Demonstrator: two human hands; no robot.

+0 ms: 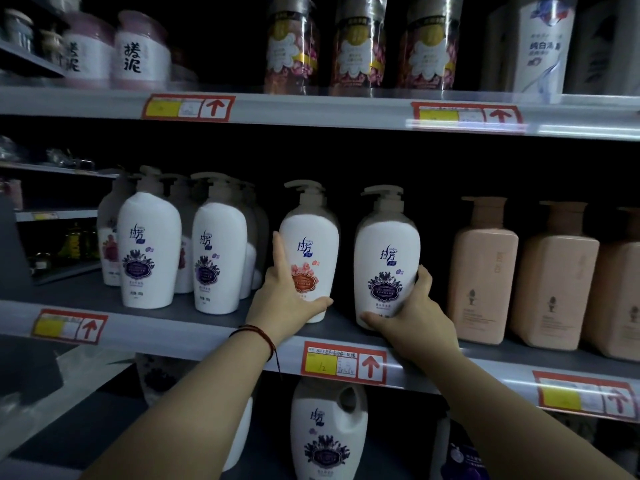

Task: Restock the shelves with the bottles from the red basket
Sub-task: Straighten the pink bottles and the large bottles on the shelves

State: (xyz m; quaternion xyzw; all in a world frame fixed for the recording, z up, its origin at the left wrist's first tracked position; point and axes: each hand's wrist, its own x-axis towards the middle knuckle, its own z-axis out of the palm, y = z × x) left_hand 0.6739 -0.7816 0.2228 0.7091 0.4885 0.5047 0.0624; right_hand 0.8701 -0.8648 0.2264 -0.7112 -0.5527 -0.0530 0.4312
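Two white pump bottles stand upright on the middle shelf (194,327). My left hand (287,292) grips the one with the orange-pink flower label (310,251), thumb under its front, fingers along its left side. My right hand (412,313) holds the white pump bottle with the purple label (386,254) around its lower right side and base. Both bottles rest near the shelf's front edge, a small gap between them. The red basket is out of view.
To the left stand several white purple-label bottles (149,251). Peach square bottles (483,271) fill the right side. Jars and tall bottles line the upper shelf (311,109). A large white jug (329,431) sits on the lower shelf. Red price tags (344,363) mark the shelf edges.
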